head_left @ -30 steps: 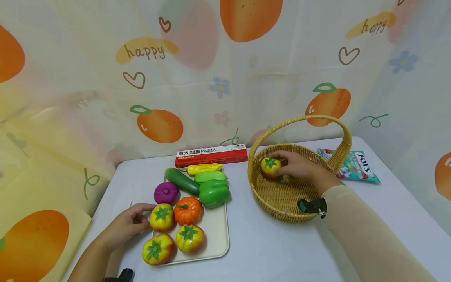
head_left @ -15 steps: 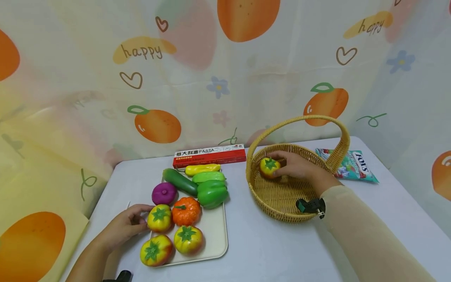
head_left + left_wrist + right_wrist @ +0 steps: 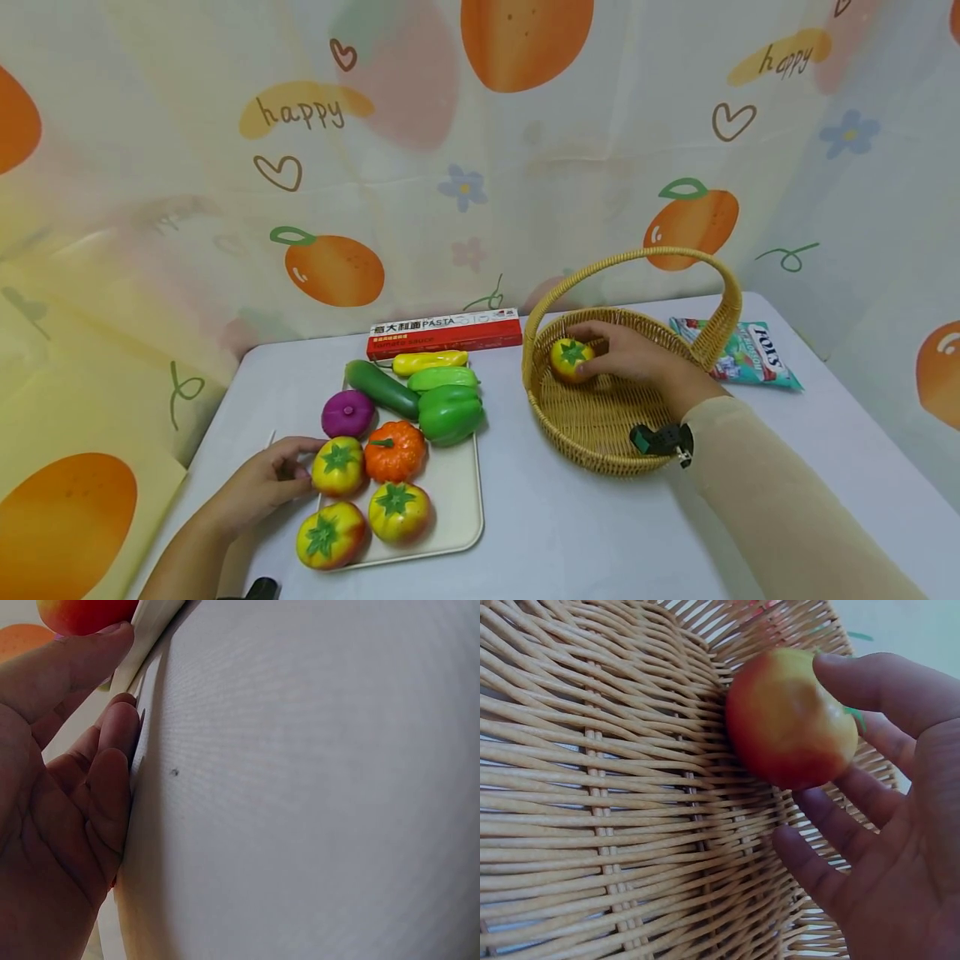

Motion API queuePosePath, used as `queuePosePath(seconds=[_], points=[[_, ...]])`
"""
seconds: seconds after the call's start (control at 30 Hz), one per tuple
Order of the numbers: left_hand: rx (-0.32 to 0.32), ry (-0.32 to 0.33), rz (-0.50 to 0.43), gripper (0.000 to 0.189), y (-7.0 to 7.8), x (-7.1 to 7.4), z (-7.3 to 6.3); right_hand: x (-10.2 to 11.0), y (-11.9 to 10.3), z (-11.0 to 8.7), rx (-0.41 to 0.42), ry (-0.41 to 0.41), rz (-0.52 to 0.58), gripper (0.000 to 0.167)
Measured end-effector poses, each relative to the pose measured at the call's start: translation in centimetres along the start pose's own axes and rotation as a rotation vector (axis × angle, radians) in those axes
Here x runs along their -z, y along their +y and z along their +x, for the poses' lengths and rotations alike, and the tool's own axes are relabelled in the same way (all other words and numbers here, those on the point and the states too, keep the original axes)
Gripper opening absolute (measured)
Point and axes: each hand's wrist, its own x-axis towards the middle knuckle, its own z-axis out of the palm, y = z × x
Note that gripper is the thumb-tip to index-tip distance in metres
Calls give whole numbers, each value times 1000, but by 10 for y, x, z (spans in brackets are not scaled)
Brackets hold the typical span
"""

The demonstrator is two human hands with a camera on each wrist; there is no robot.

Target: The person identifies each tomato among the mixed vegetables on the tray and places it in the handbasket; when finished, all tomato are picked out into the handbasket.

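My right hand [image 3: 633, 360] is inside the wicker basket [image 3: 592, 425], its thumb and fingers round a yellow-red toy tomato [image 3: 572, 360] at the left wall. In the right wrist view the thumb lies on one side of this tomato [image 3: 787, 720] and fingertips on the other. My left hand [image 3: 262, 483], at the left edge of the cream tray [image 3: 457, 508], pinches another toy tomato [image 3: 337, 467]. The left wrist view shows the thumb against the red underside of that tomato [image 3: 86, 613], the lower fingers loosely curled near the white tablecloth [image 3: 315, 787].
The tray also bears two more tomatoes, an orange pumpkin [image 3: 396, 452], a purple round vegetable [image 3: 348, 414], a green bell pepper [image 3: 450, 414], a dark green cucumber [image 3: 382, 388] and others. Behind lies a red pasta box [image 3: 446, 333]. Right of the basket is a teal snack bag [image 3: 753, 354].
The head view shifts slightly, so everything in it slides a little left. Both hands keep their places at the two tomatoes.
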Motion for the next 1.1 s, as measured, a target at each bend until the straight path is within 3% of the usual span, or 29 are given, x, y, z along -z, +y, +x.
queuePosePath(seconds=[0.4, 0.9, 1.1], points=[[-19, 0, -13, 53, -2, 1, -3, 6, -13, -11, 34, 26, -35, 68], [25, -11, -6, 55, -5, 2, 1, 10, -25, -34, 122, 73, -75, 63], [25, -12, -11, 55, -4, 1, 1, 11, -32, -50, 118, 63, -45, 62]])
